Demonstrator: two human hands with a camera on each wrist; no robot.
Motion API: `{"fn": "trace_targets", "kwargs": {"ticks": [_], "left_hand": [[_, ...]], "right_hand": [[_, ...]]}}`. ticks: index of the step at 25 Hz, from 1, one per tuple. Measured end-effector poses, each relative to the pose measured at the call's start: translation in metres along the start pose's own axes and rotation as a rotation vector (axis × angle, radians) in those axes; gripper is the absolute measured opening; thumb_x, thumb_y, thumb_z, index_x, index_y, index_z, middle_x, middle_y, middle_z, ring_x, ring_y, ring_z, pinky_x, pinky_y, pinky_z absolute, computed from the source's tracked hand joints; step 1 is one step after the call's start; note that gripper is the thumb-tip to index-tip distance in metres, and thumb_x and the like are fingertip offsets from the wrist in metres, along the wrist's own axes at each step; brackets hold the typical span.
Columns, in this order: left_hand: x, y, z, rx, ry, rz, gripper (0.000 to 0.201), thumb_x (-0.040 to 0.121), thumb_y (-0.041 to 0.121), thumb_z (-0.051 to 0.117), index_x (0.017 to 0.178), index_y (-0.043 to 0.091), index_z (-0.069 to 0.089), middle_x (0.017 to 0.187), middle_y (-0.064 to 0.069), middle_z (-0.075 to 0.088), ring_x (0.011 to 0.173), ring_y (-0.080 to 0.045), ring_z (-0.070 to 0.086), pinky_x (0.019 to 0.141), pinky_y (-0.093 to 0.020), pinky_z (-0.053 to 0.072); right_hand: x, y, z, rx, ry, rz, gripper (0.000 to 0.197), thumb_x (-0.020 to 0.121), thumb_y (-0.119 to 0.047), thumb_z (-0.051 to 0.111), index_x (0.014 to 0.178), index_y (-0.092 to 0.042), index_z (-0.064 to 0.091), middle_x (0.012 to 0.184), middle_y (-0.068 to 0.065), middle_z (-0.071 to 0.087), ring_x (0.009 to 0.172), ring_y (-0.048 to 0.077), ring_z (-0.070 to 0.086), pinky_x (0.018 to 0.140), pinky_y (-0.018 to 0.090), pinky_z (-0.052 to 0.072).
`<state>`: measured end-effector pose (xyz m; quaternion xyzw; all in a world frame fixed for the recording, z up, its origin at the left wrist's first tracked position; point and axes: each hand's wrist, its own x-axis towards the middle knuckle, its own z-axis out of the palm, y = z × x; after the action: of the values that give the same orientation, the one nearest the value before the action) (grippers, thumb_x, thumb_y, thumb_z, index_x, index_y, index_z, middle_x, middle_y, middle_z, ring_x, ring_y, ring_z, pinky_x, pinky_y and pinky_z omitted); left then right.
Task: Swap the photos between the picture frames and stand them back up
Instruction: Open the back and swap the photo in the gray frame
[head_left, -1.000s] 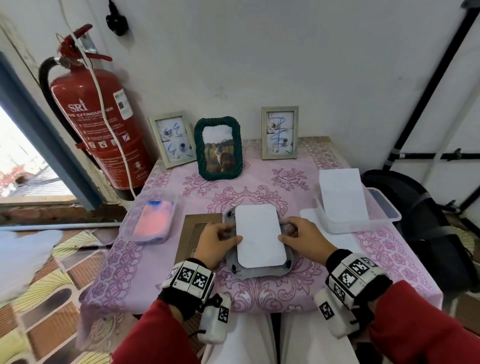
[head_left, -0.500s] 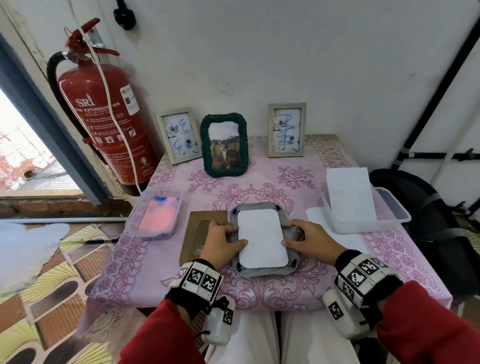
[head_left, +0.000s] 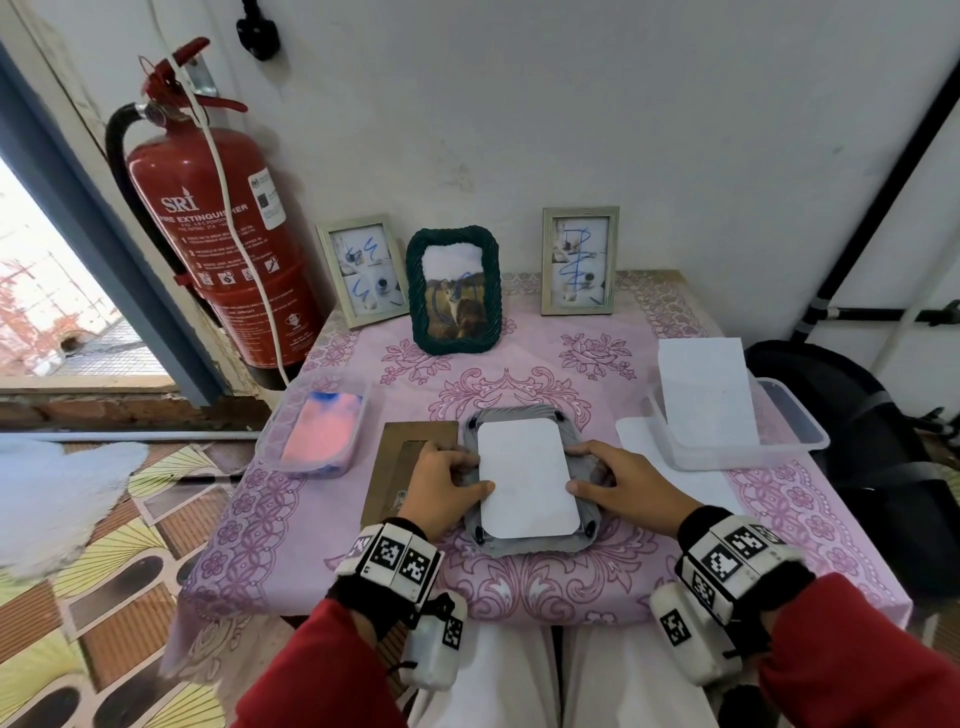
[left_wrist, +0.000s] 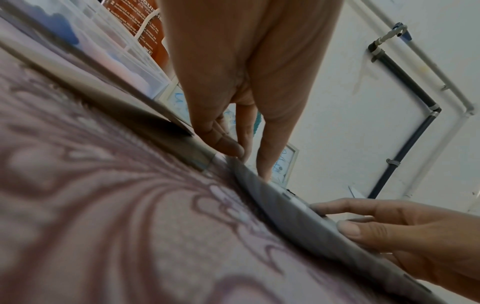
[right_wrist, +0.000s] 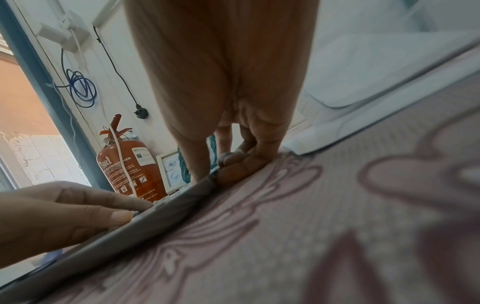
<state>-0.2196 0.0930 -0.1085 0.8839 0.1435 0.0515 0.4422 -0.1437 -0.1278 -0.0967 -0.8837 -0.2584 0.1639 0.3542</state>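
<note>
A grey picture frame lies face down on the pink tablecloth near the front edge. A white photo back rests in its recess. My left hand grips the frame's left side, its thumb on the photo's edge. My right hand grips the right side the same way. In the left wrist view the left hand pinches the grey frame. In the right wrist view the right hand curls at the frame's edge. A brown backing board lies partly under my left hand.
Three frames stand at the wall: a pale one, a green rope one, another pale one. A clear tub with pink and blue contents sits left. A clear tub holding white paper sits right. A fire extinguisher stands far left.
The white photo has slid toward me and now sits squarely inside the grey frame's border. Both hands stay at the frame's sides.
</note>
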Motion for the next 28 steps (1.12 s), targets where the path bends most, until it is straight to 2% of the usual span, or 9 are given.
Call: {"fn": "trace_targets", "kwargs": {"ticks": [5,8,11,14,18,22,28], "left_hand": [[-0.002,0.000,-0.004,-0.024,-0.010,0.026,0.041,0.079,0.011,0.072,0.118,0.002,0.061,0.117,-0.010,0.048,0.100,-0.019,0.054,0.091,-0.018,0.042],[-0.004,-0.002,-0.009,-0.009,0.049,0.070,0.037,0.082,0.014,0.068,0.119,0.009,0.062,0.115,-0.010,0.051,0.103,-0.021,0.055,0.095,-0.028,0.045],[-0.007,-0.009,-0.014,0.070,0.123,0.096,0.039,0.084,0.015,0.066,0.122,0.009,0.058,0.118,-0.010,0.051,0.106,-0.020,0.052,0.096,-0.027,0.042],[-0.009,-0.020,-0.022,0.221,0.176,0.011,0.045,0.085,0.021,0.064,0.125,0.004,0.051,0.124,-0.013,0.048,0.113,-0.026,0.048,0.100,-0.033,0.039],[-0.018,-0.032,-0.029,0.476,0.150,-0.131,0.057,0.085,0.037,0.061,0.129,0.005,0.041,0.132,-0.015,0.039,0.123,-0.029,0.038,0.104,-0.035,0.031],[-0.021,-0.033,-0.028,0.441,0.224,-0.218,0.064,0.081,0.044,0.064,0.125,0.002,0.043,0.131,-0.016,0.039,0.124,-0.029,0.037,0.107,-0.035,0.027],[-0.019,-0.025,-0.027,0.351,0.304,-0.261,0.061,0.074,0.040,0.072,0.115,0.001,0.051,0.124,-0.017,0.046,0.118,-0.030,0.043,0.103,-0.036,0.035]], "right_hand": [[-0.001,-0.001,0.001,-0.009,0.004,0.006,0.043,0.089,-0.026,0.061,0.130,-0.020,0.050,0.076,-0.007,0.050,0.075,0.010,0.048,0.071,0.020,0.038],[-0.002,-0.001,0.000,-0.005,0.004,0.016,0.042,0.090,-0.026,0.059,0.130,-0.019,0.050,0.082,0.000,0.052,0.078,0.012,0.049,0.073,0.022,0.038],[-0.002,-0.002,0.000,0.003,0.005,0.023,0.040,0.091,-0.023,0.059,0.130,-0.018,0.051,0.082,0.001,0.052,0.078,0.013,0.048,0.075,0.024,0.039],[-0.004,-0.003,0.001,0.007,0.007,0.023,0.039,0.091,-0.021,0.058,0.129,-0.017,0.051,0.082,0.002,0.052,0.077,0.014,0.048,0.075,0.024,0.039],[-0.005,-0.003,0.001,0.013,0.017,0.027,0.039,0.091,-0.020,0.058,0.129,-0.017,0.052,0.080,0.002,0.052,0.076,0.014,0.048,0.073,0.023,0.038],[-0.006,-0.004,0.002,0.012,0.020,0.029,0.040,0.091,-0.020,0.058,0.130,-0.016,0.051,0.079,0.001,0.052,0.077,0.014,0.049,0.074,0.024,0.038],[-0.007,-0.004,0.002,0.017,0.023,0.031,0.040,0.092,-0.020,0.057,0.130,-0.016,0.050,0.083,0.004,0.053,0.078,0.014,0.049,0.072,0.024,0.038]]}}
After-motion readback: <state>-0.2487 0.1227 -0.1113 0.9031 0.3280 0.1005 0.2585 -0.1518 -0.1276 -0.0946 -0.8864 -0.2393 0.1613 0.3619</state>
